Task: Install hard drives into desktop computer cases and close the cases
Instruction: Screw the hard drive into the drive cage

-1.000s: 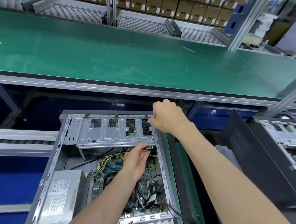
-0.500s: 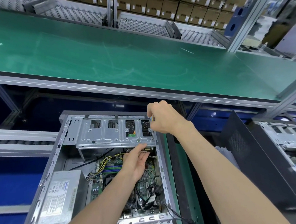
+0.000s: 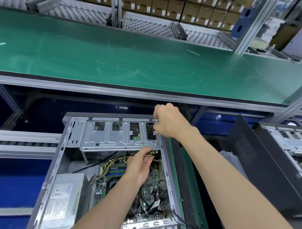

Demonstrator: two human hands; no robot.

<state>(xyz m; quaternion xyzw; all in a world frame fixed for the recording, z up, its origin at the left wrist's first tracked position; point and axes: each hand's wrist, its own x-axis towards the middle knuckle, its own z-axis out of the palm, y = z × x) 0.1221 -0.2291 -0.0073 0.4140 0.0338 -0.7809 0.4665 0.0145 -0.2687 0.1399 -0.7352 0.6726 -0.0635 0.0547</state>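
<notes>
Nearest the camera, an open computer case (image 3: pixel 57 168) lay on its side, its power supply (image 3: pixel 63 203) at the lower left and the motherboard (image 3: pixel 146 191) with its tangle of cables exposed beside it. The left hand (image 3: pixel 139 165) reached in over the board, fingers and thumb pinched on the edge of the hard drive (image 3: pixel 148 153), which sat tucked under the right end of the metal drive cage (image 3: pixel 116 138), only its near edge showing. Just above, the right hand (image 3: pixel 169 122) was curled tight round a screwdriver (image 3: pixel 157 132) with a yellow handle; the shaft stood nearly upright, its tip down on the right end of the cage, close to the case wall. To the right, apart from the first, a second case (image 3: pixel 290 151) lay open as well, a dark side panel (image 3: pixel 251 157) standing between the two. Beyond the hands ran a long green workbench (image 3: pixel 114 58), and behind it metal roller racks (image 3: pixel 149 26) below rows of brown cartons (image 3: pixel 172 5).
</notes>
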